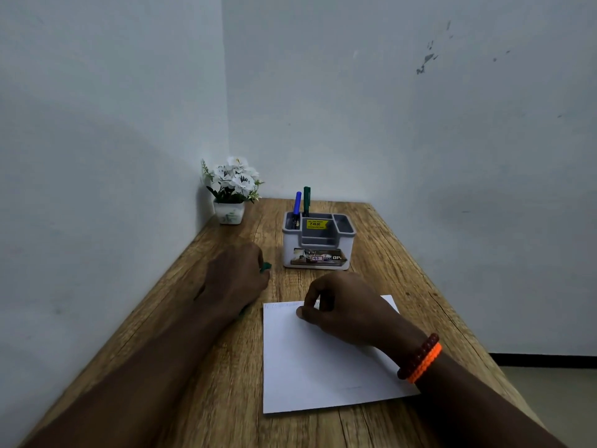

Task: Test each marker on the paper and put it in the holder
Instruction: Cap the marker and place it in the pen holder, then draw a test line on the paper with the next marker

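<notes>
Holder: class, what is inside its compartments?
The holder has a blue marker and a green marker standing in its left compartment. Their lower ends are hidden; the other compartments' floors aren't fully visible.

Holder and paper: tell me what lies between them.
In the head view, only bare wooden table lies between the holder and the paper. The right hand rests over the paper's far edge, short of the holder.

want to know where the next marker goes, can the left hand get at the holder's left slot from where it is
Probably yes. The left hand, gripping a green marker, sits just left of the holder with only bare table between. The left slot already holds a blue marker and a dark green marker, yet looks roomy.
</notes>
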### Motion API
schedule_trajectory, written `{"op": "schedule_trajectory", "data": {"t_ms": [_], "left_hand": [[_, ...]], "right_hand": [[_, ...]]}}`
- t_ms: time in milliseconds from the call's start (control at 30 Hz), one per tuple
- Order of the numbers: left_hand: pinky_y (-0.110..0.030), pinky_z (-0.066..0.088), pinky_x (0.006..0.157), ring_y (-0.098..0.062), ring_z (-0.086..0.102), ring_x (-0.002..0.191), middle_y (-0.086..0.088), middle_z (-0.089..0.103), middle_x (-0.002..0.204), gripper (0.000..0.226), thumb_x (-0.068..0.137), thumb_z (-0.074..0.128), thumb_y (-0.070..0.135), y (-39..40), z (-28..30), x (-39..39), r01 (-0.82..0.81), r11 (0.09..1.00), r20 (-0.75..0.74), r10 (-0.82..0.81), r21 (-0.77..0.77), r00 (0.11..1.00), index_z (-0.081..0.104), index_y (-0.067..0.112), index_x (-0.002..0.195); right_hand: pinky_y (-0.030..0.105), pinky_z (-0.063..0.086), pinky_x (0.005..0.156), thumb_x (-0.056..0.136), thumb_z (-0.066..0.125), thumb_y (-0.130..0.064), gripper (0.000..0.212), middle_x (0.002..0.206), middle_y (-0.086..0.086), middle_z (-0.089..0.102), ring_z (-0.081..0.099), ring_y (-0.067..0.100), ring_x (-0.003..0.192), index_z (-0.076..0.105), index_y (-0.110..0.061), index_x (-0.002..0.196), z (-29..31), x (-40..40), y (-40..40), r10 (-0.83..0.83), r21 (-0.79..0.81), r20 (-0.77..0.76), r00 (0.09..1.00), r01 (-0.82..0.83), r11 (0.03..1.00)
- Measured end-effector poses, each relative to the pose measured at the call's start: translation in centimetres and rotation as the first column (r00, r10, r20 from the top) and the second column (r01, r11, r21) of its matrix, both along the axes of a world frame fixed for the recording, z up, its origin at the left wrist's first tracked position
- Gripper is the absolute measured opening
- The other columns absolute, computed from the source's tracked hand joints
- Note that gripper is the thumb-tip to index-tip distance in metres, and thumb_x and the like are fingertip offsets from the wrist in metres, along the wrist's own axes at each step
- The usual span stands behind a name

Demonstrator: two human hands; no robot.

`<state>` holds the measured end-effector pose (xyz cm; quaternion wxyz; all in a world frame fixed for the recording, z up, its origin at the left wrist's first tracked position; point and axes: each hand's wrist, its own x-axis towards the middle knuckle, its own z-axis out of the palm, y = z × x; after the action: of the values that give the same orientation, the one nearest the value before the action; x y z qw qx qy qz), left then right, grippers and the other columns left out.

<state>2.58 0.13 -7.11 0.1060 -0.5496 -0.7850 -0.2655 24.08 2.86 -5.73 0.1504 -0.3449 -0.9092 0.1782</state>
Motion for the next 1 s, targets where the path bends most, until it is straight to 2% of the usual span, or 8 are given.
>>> {"op": "schedule_trajectory", "data": {"t_ms": [133,233,400,500,600,733,867,1000], "left_hand": [[-0.021,0.052,0.067,-0.005,0.064,0.078,0.001,0.075,0.099,0.021,0.088,0.077,0.029,0.0,1.4,-0.8,0.067,0.988,0.190,-0.093,0.138,0.977,0.076,0.015,0.104],[-0.011,0.041,0.061,0.008,0.059,0.070,0.010,0.072,0.085,0.015,0.090,0.076,0.028,-1.0,3.2,-1.3,0.057,0.944,0.393,-0.189,0.325,0.900,0.080,0.017,0.099],[-0.032,0.052,0.068,-0.016,0.066,0.071,0.001,0.073,0.076,0.015,0.093,0.072,0.027,-1.0,3.7,-1.0,0.098,0.904,0.767,-0.407,0.416,0.495,0.079,0.014,0.090],[-0.037,0.056,0.071,-0.027,0.067,0.081,-0.011,0.073,0.086,0.022,0.097,0.066,0.020,-0.8,3.1,0.7,0.216,0.870,0.843,-0.486,0.442,0.231,0.075,0.001,0.101],[-0.038,0.061,0.076,-0.030,0.071,0.088,-0.020,0.073,0.099,0.026,0.098,0.062,0.015,-0.9,2.5,2.8,0.324,0.812,0.844,-0.533,0.486,0.068,0.069,-0.003,0.114],[-0.035,0.058,0.073,-0.027,0.072,0.089,-0.018,0.074,0.102,0.024,0.098,0.061,0.013,-0.9,1.9,3.7,0.414,0.776,0.835,-0.546,0.476,0.065,0.070,0.004,0.118],[-0.032,0.054,0.064,-0.026,0.071,0.087,-0.019,0.075,0.104,0.022,0.096,0.065,0.015,-1.1,1.6,3.8,0.414,0.783,0.829,-0.549,0.464,0.109,0.072,0.007,0.115],[-0.033,0.055,0.064,-0.024,0.070,0.085,-0.019,0.075,0.103,0.021,0.094,0.067,0.016,-1.2,1.4,4.2,0.389,0.797,0.834,-0.539,0.462,0.115,0.073,0.008,0.113]], "right_hand": [[0.008,0.043,0.054,0.098,0.072,-0.039,0.021,0.090,-0.015,0.065,0.060,-0.003,0.069,0.077,-0.021,0.107,0.3,0.2,-0.2,-0.008,0.034,-0.027,1.000,0.009,0.999],[0.009,0.045,0.055,0.096,0.074,-0.036,0.015,0.084,-0.015,0.066,0.061,-0.002,0.066,0.077,-0.021,0.099,0.4,0.4,-0.2,-0.038,0.042,-0.148,0.988,0.044,0.998],[0.017,0.049,0.050,0.097,0.074,-0.032,0.019,0.072,-0.001,0.071,0.065,0.004,0.055,0.075,-0.014,0.092,0.7,0.4,-0.4,-0.157,-0.254,-0.472,0.868,0.037,0.966],[0.030,0.057,0.055,0.099,0.071,-0.032,0.022,0.083,0.010,0.077,0.073,0.019,0.068,0.076,-0.010,0.102,1.0,0.4,-0.6,-0.230,-0.423,-0.590,0.774,-0.053,0.905],[0.042,0.065,0.072,0.102,0.066,-0.035,0.029,0.098,0.015,0.078,0.078,0.030,0.084,0.074,-0.011,0.115,1.1,0.1,-0.9,-0.292,-0.549,-0.632,0.717,-0.149,0.822],[0.045,0.065,0.068,0.107,0.058,-0.035,0.033,0.100,0.019,0.078,0.076,0.036,0.077,0.071,-0.009,0.123,1.4,0.1,-1.0,-0.362,-0.654,-0.655,0.663,-0.259,0.710],[0.028,0.046,0.044,0.107,0.058,-0.029,0.029,0.085,0.016,0.070,0.059,0.018,0.054,0.074,-0.006,0.115,1.1,0.4,-0.7,-0.365,-0.601,-0.645,0.672,-0.150,0.785],[0.023,0.037,0.041,0.104,0.064,-0.028,0.028,0.075,0.013,0.068,0.050,0.012,0.049,0.080,-0.006,0.098,0.8,0.4,-0.5,-0.406,-0.594,-0.633,0.659,-0.077,0.801]]}}
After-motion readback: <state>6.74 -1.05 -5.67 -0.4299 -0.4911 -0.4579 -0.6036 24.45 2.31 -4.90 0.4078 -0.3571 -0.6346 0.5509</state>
